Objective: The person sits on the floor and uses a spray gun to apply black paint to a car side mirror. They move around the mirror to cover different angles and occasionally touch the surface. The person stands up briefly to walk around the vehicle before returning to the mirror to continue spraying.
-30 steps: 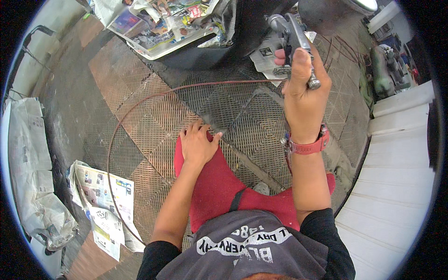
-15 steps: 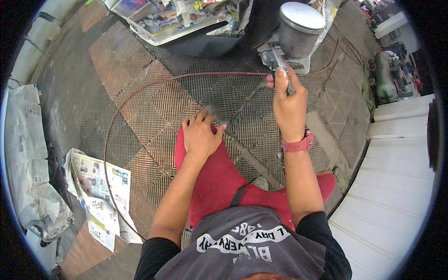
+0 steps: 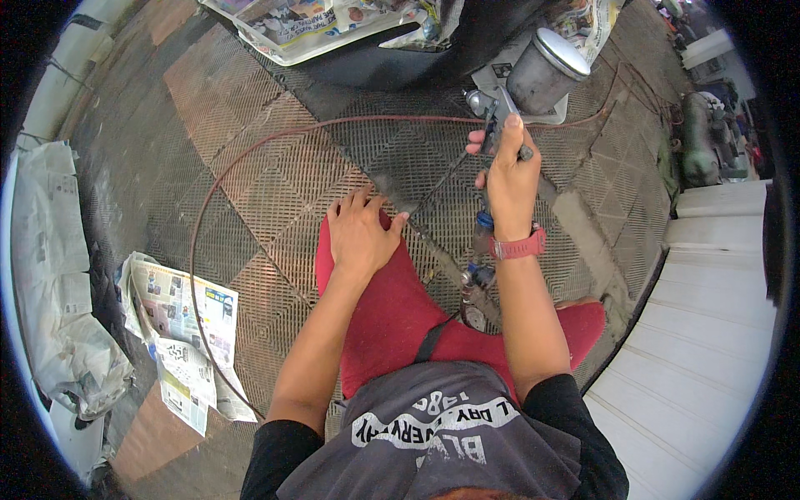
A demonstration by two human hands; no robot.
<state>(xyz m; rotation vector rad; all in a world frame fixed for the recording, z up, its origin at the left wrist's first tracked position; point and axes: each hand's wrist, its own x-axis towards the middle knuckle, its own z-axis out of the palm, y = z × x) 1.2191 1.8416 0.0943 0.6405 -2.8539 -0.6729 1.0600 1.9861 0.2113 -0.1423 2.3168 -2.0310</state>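
Observation:
My right hand [image 3: 512, 171] is closed around the handle of a metal spray gun [image 3: 498, 112]. On top of the gun sits a grey metal cup [image 3: 533, 87] with a shiny lid, tilted to the right. Below the grip hang metal fittings with blue parts [image 3: 477, 275], partly hidden by my wrist. My left hand [image 3: 364, 233] lies on my red-trousered knee with its fingers spread and nothing in it. Just beyond the gun is a black curved panel [image 3: 375, 82]; the gun's front end points left, near its lower edge.
Newspaper [image 3: 292, 23] covers a white-rimmed part above the panel. A reddish hose [image 3: 333, 125] loops over the ridged floor mats [image 3: 250, 183]. Loose newspaper sheets [image 3: 192, 325] lie at left, beside a paper-wrapped object [image 3: 54, 250]. White slatted panelling [image 3: 683, 333] stands at right.
The spray gun has come slightly lower and turned, its cup now leaning right. More of the fittings beneath the grip shows. My left hand stays on my knee.

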